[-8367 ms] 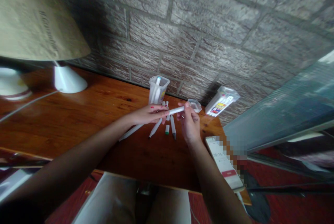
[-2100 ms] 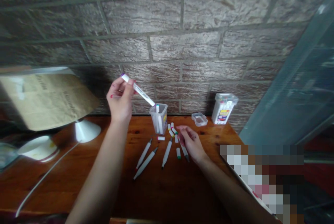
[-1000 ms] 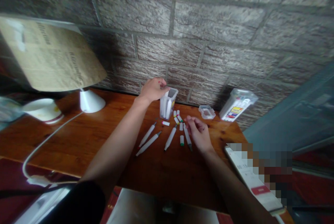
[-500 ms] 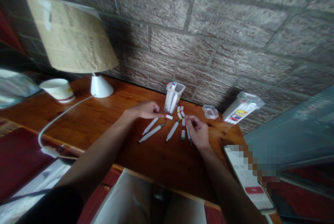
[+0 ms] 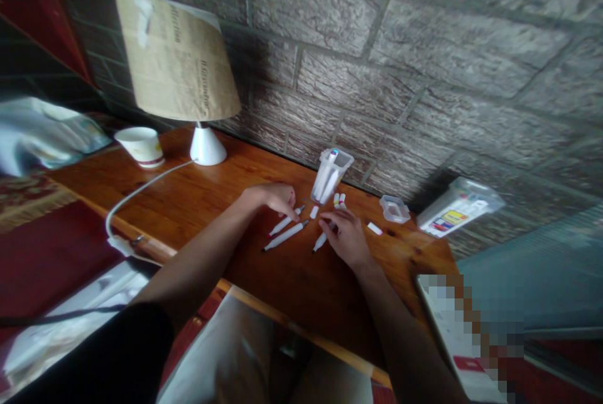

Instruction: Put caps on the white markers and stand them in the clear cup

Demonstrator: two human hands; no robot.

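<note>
My left hand rests over the wooden table with one digit stretched down beside the tip of an uncapped white marker. A second uncapped marker lies just in front of it. Between my hands lies a white cap. Bent fingers of my right hand come close together above another marker, covering its upper end; anything pinched there is too small to make out. Several white caps with coloured bands lie behind the right hand, and a pink-ended cap lies to its right.
A clear box of markers stands open behind the caps, its lid farther right. A second filled marker box is near the wall. At the left are a lamp and paper cup; a phone lies front right.
My right hand has moved left over the middle marker, uncovering the pink-ended cap and hiding the green-ended one. My left hand has shifted slightly. The view has turned left.
</note>
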